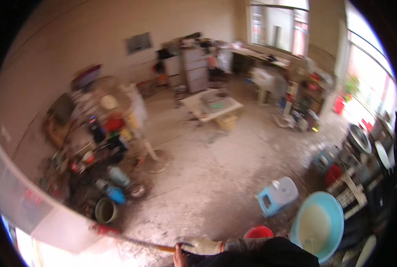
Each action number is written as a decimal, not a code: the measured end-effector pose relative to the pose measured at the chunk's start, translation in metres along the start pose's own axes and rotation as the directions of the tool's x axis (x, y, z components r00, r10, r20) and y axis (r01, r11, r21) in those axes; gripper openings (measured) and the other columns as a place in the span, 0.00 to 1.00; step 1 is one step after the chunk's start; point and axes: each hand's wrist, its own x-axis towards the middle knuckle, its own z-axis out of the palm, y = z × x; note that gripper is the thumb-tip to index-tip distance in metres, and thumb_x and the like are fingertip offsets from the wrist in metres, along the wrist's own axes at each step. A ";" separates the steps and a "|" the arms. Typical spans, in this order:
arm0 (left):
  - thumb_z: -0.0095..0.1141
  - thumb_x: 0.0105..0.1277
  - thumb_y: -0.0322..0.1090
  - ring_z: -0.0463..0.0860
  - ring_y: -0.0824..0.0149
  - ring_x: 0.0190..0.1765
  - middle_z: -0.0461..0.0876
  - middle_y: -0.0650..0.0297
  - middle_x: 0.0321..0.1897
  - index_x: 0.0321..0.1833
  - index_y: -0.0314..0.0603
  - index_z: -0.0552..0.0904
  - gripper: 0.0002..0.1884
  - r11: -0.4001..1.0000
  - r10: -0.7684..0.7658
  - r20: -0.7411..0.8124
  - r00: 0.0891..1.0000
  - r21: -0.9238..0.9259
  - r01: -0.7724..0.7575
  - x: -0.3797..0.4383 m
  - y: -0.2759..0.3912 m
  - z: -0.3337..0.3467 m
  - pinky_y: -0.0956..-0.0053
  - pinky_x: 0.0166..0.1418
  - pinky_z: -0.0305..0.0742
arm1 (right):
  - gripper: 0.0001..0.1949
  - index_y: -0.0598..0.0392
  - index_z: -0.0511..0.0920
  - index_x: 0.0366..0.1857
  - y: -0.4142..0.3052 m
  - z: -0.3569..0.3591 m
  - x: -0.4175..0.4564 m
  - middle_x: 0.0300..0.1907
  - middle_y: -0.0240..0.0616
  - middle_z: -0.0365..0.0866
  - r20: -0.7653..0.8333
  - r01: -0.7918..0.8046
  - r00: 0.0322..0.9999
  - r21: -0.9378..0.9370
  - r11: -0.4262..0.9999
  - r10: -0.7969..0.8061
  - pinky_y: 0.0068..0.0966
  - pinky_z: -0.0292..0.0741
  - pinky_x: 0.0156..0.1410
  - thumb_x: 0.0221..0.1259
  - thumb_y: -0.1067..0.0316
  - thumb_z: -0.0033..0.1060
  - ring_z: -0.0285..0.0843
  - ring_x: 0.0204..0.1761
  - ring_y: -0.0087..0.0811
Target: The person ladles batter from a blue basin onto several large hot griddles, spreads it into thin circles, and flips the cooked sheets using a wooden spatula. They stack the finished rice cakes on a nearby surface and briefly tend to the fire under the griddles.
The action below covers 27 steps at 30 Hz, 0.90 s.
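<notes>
At the bottom edge, my left hand (179, 256) is bare and closed around the near end of a long thin pole (141, 242). The pole is yellow-orange near the hand and runs left to a blurred red part (105, 229) beside the doorway. My right hand (203, 246) wears a pale knitted work glove below a striped sleeve; its fingertips lie at the pole's near end, beside my left hand. Blur hides whether the gloved fingers grip it. A dark garment covers the area under the right forearm.
A blue plastic tub (339, 213) of cloudy liquid, a red bucket (258, 231) and a blue-grey plastic stool (282, 193) stand at right. Left are an open bucket (106, 211) and clutter along the wall. A low table (230, 110) stands mid-room, with a pedestal fan (148, 147) left of it.
</notes>
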 end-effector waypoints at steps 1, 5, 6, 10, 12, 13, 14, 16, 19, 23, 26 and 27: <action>0.39 0.72 0.51 0.74 0.64 0.56 0.74 0.61 0.56 0.61 0.40 0.70 0.24 1.000 0.025 -0.009 1.000 0.010 -0.025 0.016 0.017 -0.004 0.66 0.59 0.66 | 0.18 0.49 0.70 0.59 -0.008 -0.007 0.020 0.51 0.45 0.78 -0.051 -0.001 0.999 -0.039 0.999 -0.001 0.33 0.75 0.51 0.69 0.58 0.47 0.79 0.49 0.46; 0.35 0.73 0.54 0.72 0.62 0.60 0.73 0.60 0.59 0.64 0.41 0.69 0.27 0.996 0.069 -0.084 0.994 0.055 -0.065 0.069 0.089 -0.040 0.64 0.63 0.64 | 0.17 0.54 0.75 0.53 0.009 -0.014 0.100 0.48 0.45 0.79 0.061 0.163 0.986 -0.191 0.968 -0.154 0.30 0.75 0.50 0.68 0.55 0.49 0.80 0.47 0.40; 0.37 0.73 0.54 0.73 0.62 0.60 0.72 0.59 0.61 0.64 0.41 0.69 0.27 0.994 0.107 -0.050 0.993 -0.010 -0.107 0.096 0.078 -0.061 0.63 0.63 0.65 | 0.17 0.54 0.75 0.52 0.025 -0.010 0.117 0.45 0.42 0.79 0.089 0.211 0.976 -0.168 0.963 -0.198 0.28 0.76 0.47 0.68 0.55 0.50 0.80 0.43 0.36; 0.47 0.69 0.51 0.80 0.58 0.34 0.80 0.56 0.48 0.58 0.36 0.75 0.25 0.931 0.308 -0.230 0.923 -0.128 -0.343 0.145 0.087 -0.107 0.66 0.49 0.74 | 0.14 0.49 0.77 0.48 -0.009 -0.002 0.185 0.34 0.22 0.79 0.558 -0.612 0.755 0.406 0.679 0.346 0.14 0.69 0.30 0.67 0.54 0.53 0.72 0.27 0.13; 0.47 0.70 0.52 0.80 0.59 0.35 0.80 0.56 0.48 0.58 0.36 0.75 0.25 0.946 0.266 -0.291 0.919 -0.104 -0.306 0.158 0.088 -0.126 0.66 0.49 0.74 | 0.12 0.49 0.77 0.49 -0.028 0.004 0.216 0.32 0.19 0.76 0.616 -0.647 0.726 0.462 0.606 0.306 0.14 0.67 0.28 0.67 0.57 0.53 0.68 0.26 0.13; 0.46 0.70 0.52 0.80 0.59 0.35 0.80 0.56 0.49 0.58 0.36 0.74 0.26 0.950 0.250 -0.318 0.914 -0.104 -0.296 0.165 0.094 -0.132 0.66 0.49 0.74 | 0.16 0.48 0.76 0.51 -0.020 0.008 0.232 0.31 0.21 0.76 0.677 -0.658 0.688 0.431 0.617 0.260 0.15 0.67 0.28 0.67 0.53 0.51 0.68 0.26 0.14; 0.46 0.70 0.52 0.80 0.59 0.35 0.80 0.56 0.49 0.58 0.36 0.74 0.26 0.950 0.241 -0.345 0.907 -0.106 -0.293 0.171 0.101 -0.138 0.66 0.49 0.74 | 0.16 0.48 0.76 0.51 -0.015 0.012 0.252 0.31 0.21 0.76 0.719 -0.660 0.655 0.395 0.639 0.232 0.15 0.67 0.28 0.67 0.52 0.51 0.68 0.26 0.14; 0.45 0.70 0.52 0.80 0.59 0.36 0.79 0.56 0.50 0.58 0.36 0.74 0.26 0.948 0.215 -0.367 0.905 -0.145 -0.284 0.187 0.110 -0.143 0.66 0.50 0.74 | 0.16 0.48 0.76 0.51 -0.010 0.018 0.289 0.31 0.21 0.76 0.759 -0.636 0.611 0.302 0.710 0.225 0.16 0.67 0.28 0.67 0.52 0.51 0.68 0.26 0.14; 0.44 0.71 0.53 0.80 0.59 0.37 0.79 0.56 0.50 0.59 0.36 0.74 0.26 0.943 0.186 -0.417 0.890 -0.178 -0.280 0.211 0.133 -0.161 0.66 0.50 0.74 | 0.17 0.48 0.76 0.51 -0.002 0.038 0.355 0.30 0.21 0.76 0.816 -0.536 0.541 0.149 0.831 0.204 0.16 0.67 0.28 0.67 0.50 0.51 0.68 0.26 0.15; 0.43 0.71 0.54 0.80 0.60 0.38 0.78 0.55 0.52 0.59 0.37 0.73 0.27 0.931 0.163 -0.518 0.840 -0.202 -0.305 0.224 0.156 -0.189 0.65 0.50 0.74 | 0.18 0.48 0.76 0.51 0.004 0.062 0.432 0.30 0.22 0.75 0.881 -0.361 0.437 -0.014 0.932 0.183 0.16 0.67 0.28 0.67 0.48 0.50 0.68 0.26 0.15; 0.42 0.71 0.54 0.81 0.60 0.38 0.78 0.55 0.53 0.60 0.37 0.73 0.27 0.914 0.147 -0.598 0.788 -0.223 -0.340 0.227 0.170 -0.210 0.65 0.51 0.74 | 0.19 0.48 0.76 0.51 0.010 0.067 0.475 0.30 0.22 0.75 0.903 -0.311 0.374 -0.095 0.946 0.214 0.17 0.67 0.28 0.66 0.47 0.50 0.68 0.26 0.15; 0.41 0.71 0.54 0.81 0.60 0.39 0.78 0.55 0.53 0.60 0.37 0.73 0.27 0.905 0.146 -0.628 0.764 -0.228 -0.360 0.227 0.171 -0.218 0.65 0.51 0.74 | 0.19 0.48 0.76 0.51 0.014 0.068 0.486 0.30 0.22 0.75 0.904 -0.302 0.358 -0.125 0.945 0.234 0.17 0.67 0.28 0.66 0.47 0.50 0.68 0.26 0.16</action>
